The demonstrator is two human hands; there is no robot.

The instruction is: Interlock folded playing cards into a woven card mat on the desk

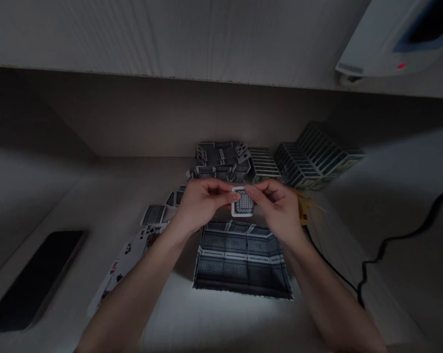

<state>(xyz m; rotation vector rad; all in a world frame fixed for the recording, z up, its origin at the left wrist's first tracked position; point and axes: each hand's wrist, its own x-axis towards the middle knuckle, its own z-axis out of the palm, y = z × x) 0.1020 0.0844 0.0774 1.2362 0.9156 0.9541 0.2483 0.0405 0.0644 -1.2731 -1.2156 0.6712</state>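
Observation:
My left hand (pixel 203 201) and my right hand (pixel 276 208) pinch a single playing card (pixel 243 203) from either side by its upper edges, with its patterned grey-blue back facing me. Just below the hands, an array of cards (pixel 241 257) shows its backs, apparently joined into a flat or box-like structure. Loose face-up cards (pixel 124 262) lie fanned to the left of my left wrist. Behind the hands stands a folded card construction (pixel 221 159), partly hidden by shadow.
Ridged card structures (pixel 313 157) stand at the back right. A black phone (pixel 34 282) lies at the left, and a black cable (pixel 386 245) runs along the right. A small yellow object (pixel 303 211) sits beside my right hand. A white device (pixel 394 39) is mounted above.

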